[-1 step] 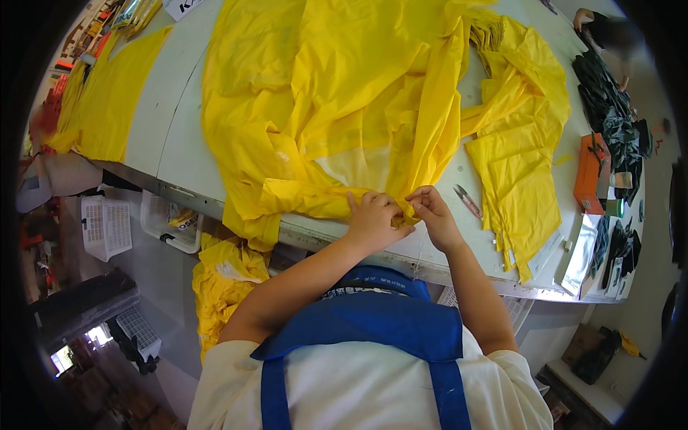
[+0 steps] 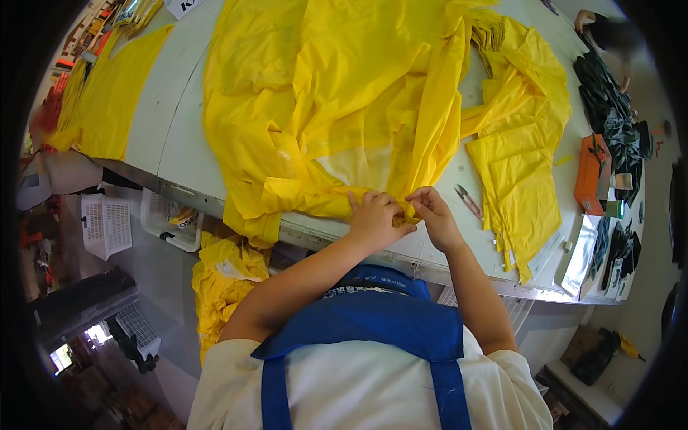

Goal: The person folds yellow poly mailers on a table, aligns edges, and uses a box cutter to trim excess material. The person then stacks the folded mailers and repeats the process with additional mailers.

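Observation:
A large piece of thin yellow cloth (image 2: 344, 86), which looks like a garment, lies in loose folds on the white table (image 2: 183, 161). Its near edge forms a bunched band along the table's front. My left hand (image 2: 374, 221) is curled over the right end of this band, fingers closed on the cloth. Right beside it, my right hand (image 2: 436, 218) pinches a small gathered bit of the same cloth between thumb and fingertips. What lies between the two hands is partly covered by the fingers. A pair of thread snips (image 2: 469, 201) rests on the table just right of my right hand.
More yellow pieces (image 2: 519, 186) are stacked at the right, near an orange box (image 2: 591, 174) and dark cloth (image 2: 609, 107). Another yellow sheet (image 2: 118, 93) covers the far left, where a person stands. Below the table edge hang yellow cloth (image 2: 226, 287) and white baskets (image 2: 107, 226).

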A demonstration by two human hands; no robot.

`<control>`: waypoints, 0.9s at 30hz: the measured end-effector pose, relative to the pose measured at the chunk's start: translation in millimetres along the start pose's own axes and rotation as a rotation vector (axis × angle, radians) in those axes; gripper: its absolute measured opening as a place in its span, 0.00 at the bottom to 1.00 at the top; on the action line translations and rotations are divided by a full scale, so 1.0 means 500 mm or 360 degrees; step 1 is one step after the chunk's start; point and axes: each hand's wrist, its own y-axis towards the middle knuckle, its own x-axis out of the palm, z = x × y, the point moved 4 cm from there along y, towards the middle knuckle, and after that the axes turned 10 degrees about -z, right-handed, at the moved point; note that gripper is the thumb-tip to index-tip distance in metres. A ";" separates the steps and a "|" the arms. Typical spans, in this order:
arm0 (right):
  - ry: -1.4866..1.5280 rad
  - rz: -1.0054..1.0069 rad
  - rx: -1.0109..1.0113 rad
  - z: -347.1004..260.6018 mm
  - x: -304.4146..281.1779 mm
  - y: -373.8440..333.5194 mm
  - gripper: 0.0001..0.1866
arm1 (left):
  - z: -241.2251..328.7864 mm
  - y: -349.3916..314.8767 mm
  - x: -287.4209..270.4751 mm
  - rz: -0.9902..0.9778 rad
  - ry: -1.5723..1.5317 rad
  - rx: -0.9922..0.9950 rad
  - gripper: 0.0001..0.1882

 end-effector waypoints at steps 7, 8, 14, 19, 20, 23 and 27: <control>-0.0221 0.0153 0.0149 -0.023 -0.014 -0.034 0.04 | -0.040 0.006 -0.007 -0.0047 -0.0313 0.0135 0.08; -0.0906 0.0107 -0.0098 -0.065 0.011 -0.037 0.05 | -0.035 0.002 -0.012 -0.0053 -0.0242 0.0097 0.08; -0.2375 -0.0038 -0.0742 -0.106 0.082 -0.041 0.10 | -0.002 -0.025 -0.012 0.0277 0.0212 0.0097 0.05; -0.2442 -0.0069 -0.0761 -0.090 0.078 -0.044 0.10 | -0.017 -0.024 -0.017 0.0258 0.0214 -0.0048 0.05; -0.2452 -0.0066 -0.0749 -0.091 0.076 -0.045 0.09 | -0.015 -0.024 -0.025 0.0300 0.0225 -0.0020 0.05; -0.2454 -0.0052 -0.0829 -0.110 0.079 -0.049 0.10 | -0.009 -0.031 -0.052 0.0395 0.0228 0.0043 0.04; -0.2427 0.0034 -0.0944 -0.137 0.100 -0.045 0.09 | 0.002 -0.038 -0.075 0.0369 0.0208 0.0117 0.04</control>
